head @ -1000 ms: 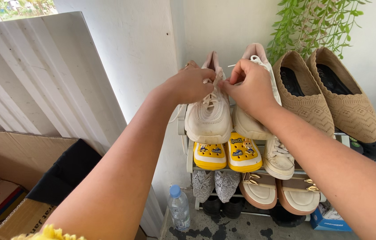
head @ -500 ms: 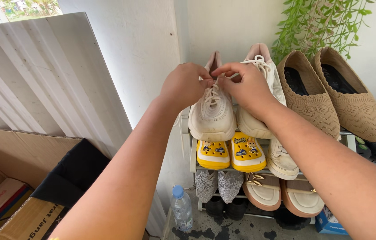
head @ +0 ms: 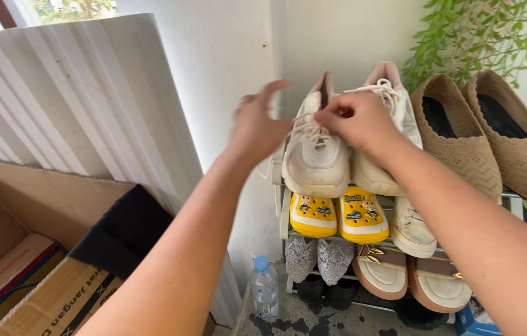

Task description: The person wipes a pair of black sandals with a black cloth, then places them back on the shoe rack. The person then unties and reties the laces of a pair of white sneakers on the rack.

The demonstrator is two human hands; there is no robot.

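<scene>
Left hand (head: 257, 127) pulled back, fingers apart | right hand (head: 354, 121) pinching lace (head: 304, 129) | cream mesh sneaker (head: 315, 152)

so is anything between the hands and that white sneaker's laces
Nothing visible. The right hand already pinches the laces of the white sneaker; the left hand sits open beside it.

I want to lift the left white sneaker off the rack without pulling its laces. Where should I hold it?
Probably grip the white sneaker across its toe, coming from the front: it leans heel-up against the wall, the toe faces you, and the laces sit higher.
</scene>
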